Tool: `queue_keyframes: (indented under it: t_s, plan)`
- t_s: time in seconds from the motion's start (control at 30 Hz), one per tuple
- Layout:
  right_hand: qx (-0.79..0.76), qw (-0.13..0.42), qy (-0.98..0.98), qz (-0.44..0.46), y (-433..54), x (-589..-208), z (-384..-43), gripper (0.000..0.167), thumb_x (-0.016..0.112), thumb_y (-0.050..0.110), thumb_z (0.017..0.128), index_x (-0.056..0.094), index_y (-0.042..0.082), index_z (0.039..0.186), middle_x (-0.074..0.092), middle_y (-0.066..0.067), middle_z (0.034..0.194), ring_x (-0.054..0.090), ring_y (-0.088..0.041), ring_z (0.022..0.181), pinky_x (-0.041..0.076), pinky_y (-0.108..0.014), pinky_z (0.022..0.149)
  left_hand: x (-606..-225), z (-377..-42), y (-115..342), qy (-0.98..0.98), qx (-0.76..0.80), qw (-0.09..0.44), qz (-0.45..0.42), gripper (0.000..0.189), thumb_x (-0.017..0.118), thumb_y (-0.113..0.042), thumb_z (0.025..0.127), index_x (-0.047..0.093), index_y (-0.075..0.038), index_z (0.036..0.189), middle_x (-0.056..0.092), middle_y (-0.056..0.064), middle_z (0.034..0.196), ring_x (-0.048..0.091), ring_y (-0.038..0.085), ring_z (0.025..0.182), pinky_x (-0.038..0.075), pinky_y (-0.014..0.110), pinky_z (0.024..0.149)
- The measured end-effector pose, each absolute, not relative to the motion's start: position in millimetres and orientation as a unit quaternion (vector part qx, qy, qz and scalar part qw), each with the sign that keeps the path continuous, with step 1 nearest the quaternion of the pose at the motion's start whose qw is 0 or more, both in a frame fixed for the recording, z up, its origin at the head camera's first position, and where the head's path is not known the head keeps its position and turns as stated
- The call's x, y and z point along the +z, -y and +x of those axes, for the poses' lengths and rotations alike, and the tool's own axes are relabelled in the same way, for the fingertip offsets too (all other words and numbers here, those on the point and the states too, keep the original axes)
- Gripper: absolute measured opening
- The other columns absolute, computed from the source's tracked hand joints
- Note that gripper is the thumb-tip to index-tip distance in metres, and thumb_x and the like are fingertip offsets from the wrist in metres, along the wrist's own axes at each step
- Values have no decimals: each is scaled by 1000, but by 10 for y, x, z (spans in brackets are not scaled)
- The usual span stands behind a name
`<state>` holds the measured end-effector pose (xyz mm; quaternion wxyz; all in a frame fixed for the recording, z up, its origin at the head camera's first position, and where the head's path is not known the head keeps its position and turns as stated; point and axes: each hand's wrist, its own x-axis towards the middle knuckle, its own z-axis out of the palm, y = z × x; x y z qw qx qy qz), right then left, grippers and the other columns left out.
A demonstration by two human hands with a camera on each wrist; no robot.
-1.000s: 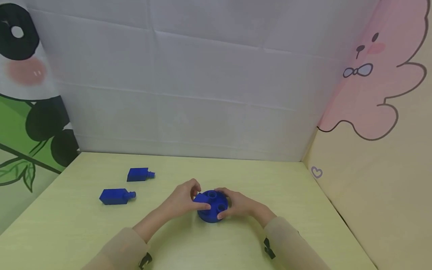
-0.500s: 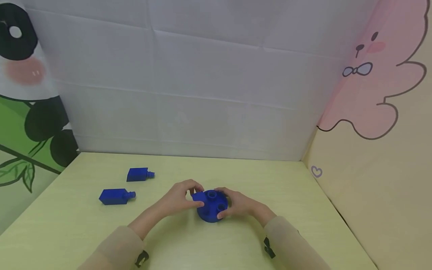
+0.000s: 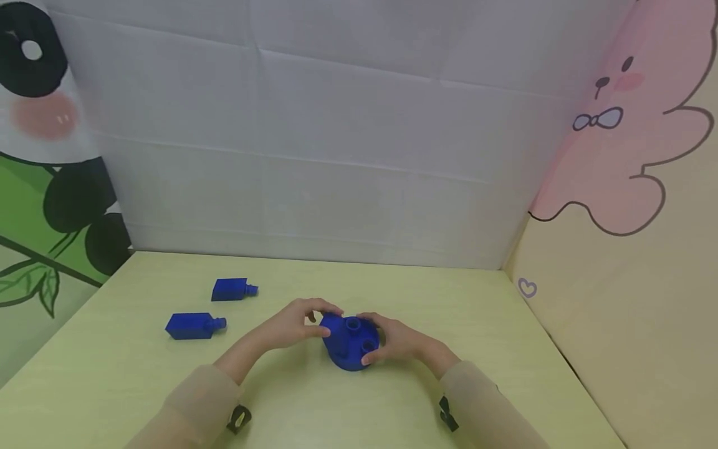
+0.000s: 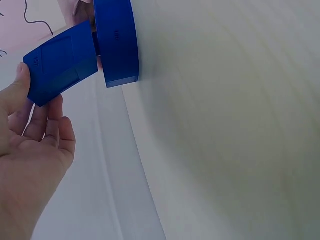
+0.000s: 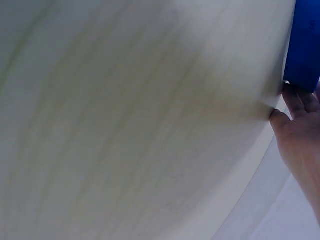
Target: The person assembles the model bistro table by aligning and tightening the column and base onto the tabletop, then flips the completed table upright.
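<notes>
My left hand (image 3: 288, 325) pinches the outer end of a blue wedge-shaped block (image 4: 62, 62) between thumb and fingers. In the left wrist view, the block's narrow neck meets a thick round blue hub (image 4: 117, 45); how deep it sits is hidden. The block stands tilted up from the hub's left side. My right hand (image 3: 399, 340) grips the hub's right side, fingers behind and thumb in front. Two round sockets show on the hub in the head view. Only a corner of blue (image 5: 304, 45) and the hand's fingers appear in the right wrist view.
Two blue blocks with stub necks lie on the left of the pale table (image 3: 426, 411): a nearer one (image 3: 191, 326) and a farther one (image 3: 231, 289). A white cloth (image 3: 336, 156) hangs behind the table, and a pink bear panel (image 3: 628, 156) stands at right.
My left hand has shifted a little left, its thumb sliding back along the block to the outer end. The block's angle looks slightly different. The right hand and hub have stayed in place.
</notes>
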<state>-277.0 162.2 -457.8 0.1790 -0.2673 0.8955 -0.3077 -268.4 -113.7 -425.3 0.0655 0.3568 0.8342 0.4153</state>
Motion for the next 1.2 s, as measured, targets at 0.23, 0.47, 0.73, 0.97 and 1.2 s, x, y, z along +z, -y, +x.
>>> queue_keyframes:
  t_s: [0.23,0.47,0.73,0.97,1.2]
  plan:
    - [-305,180,-896,-268,-1620,-4608,-2772,87,76,50,74,32,26,145,42,-4,145,40,-27,131,36,-50,104,-4271,-2597,1091,-852,422,48,306,59,69,-37,85,48,-11,135,59,9,124,54,23,111,47,41,90]
    - [-304,183,-896,-267,-1627,-4632,-2760,86,76,48,74,32,26,144,42,-3,144,41,-26,130,38,-49,103,-4221,-2407,945,-881,451,11,144,67,77,-48,74,53,-11,125,63,1,106,59,15,94,51,34,78]
    - [-303,185,-895,-269,-1622,-4595,-2749,86,76,47,75,30,26,145,42,-5,144,41,-27,131,36,-49,104,-4222,-2342,820,-875,478,-14,82,60,83,-44,66,56,-7,105,58,2,88,53,15,79,46,27,68]
    - [-308,182,-891,-278,-1622,-4569,-2763,87,76,47,75,31,23,145,42,-6,144,41,-27,131,36,-49,104,-4277,-2367,822,-871,481,-27,98,45,82,-31,72,55,-10,100,54,1,85,50,15,77,43,26,64]
    - [-306,173,-892,-284,-1628,-4564,-2767,88,76,48,74,31,24,145,43,-5,144,42,-26,131,36,-49,104,-4238,-2393,830,-866,487,-18,115,40,80,-25,75,58,-12,105,59,0,91,53,15,82,46,25,66]
